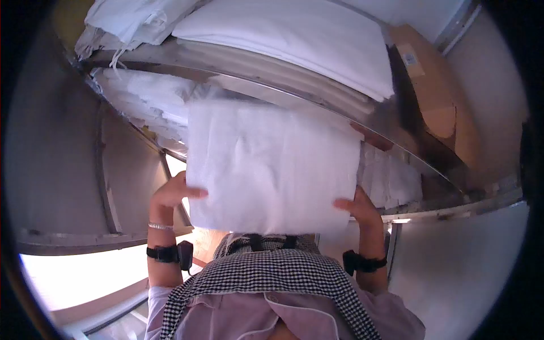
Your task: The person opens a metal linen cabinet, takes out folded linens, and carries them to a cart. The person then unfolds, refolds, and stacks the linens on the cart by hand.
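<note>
A folded white cloth [272, 170] is held out flat in front of my body, and its far edge reaches the opening below the metal shelf. My left hand [180, 191] grips its left edge, thumb on top and fingers hidden underneath. On the opposite edge, my right hand [360, 205] holds it the same way, with only the thumb plainly showing. Slight blur softens the cloth and both thumbs. Whether it is one piece or several layers, I cannot tell.
Above the cloth runs a metal shelf [255, 85] carrying a large folded white sheet [294, 39], white bags [133, 22] and a cardboard box [433, 85]. More white fabric [147, 93] lies on the lower level at left, with another white pile [391, 181] at right.
</note>
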Tool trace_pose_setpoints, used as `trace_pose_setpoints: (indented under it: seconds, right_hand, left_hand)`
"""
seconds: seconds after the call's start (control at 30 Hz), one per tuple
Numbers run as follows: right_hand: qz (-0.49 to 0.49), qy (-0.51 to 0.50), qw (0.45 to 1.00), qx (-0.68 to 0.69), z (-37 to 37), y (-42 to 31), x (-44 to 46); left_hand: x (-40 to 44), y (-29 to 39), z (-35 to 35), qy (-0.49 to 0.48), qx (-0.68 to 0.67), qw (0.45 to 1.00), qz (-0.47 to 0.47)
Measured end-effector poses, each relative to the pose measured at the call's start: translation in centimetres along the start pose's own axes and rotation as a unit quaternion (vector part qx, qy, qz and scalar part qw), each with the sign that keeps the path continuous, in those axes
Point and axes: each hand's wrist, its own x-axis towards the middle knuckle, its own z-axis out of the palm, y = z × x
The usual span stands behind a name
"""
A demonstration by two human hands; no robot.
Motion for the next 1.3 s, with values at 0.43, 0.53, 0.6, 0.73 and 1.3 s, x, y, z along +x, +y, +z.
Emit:
trace_pose_setpoints:
  seconds: [0.43,0.53,0.6,0.73,1.3]
  right_hand:
    - [0.032,-0.077,0.997,0.004,3.4,4.8,1.0]
    - [-0.011,-0.102,0.995,0.018,4.4,5.0,0.9]
    - [-0.037,-0.112,0.993,0.011,5.1,5.2,0.9]
    - [-0.021,-0.188,0.979,-0.074,6.7,4.7,0.9]
    - [-0.323,-0.324,0.799,-0.390,35.4,5.0,8.6]
  left_hand:
    - [-6.9,-10.9,8.1,0.175,-0.320,0.931,0.032]
    - [-9.9,-13.9,8.8,0.213,-0.343,0.914,0.037]
    - [-11.8,-15.2,9.4,0.235,-0.360,0.902,0.043]
    - [-14.9,-16.4,10.2,0.271,-0.388,0.879,0.062]
    - [-30.8,-8.7,12.5,0.523,-0.321,0.789,0.028]
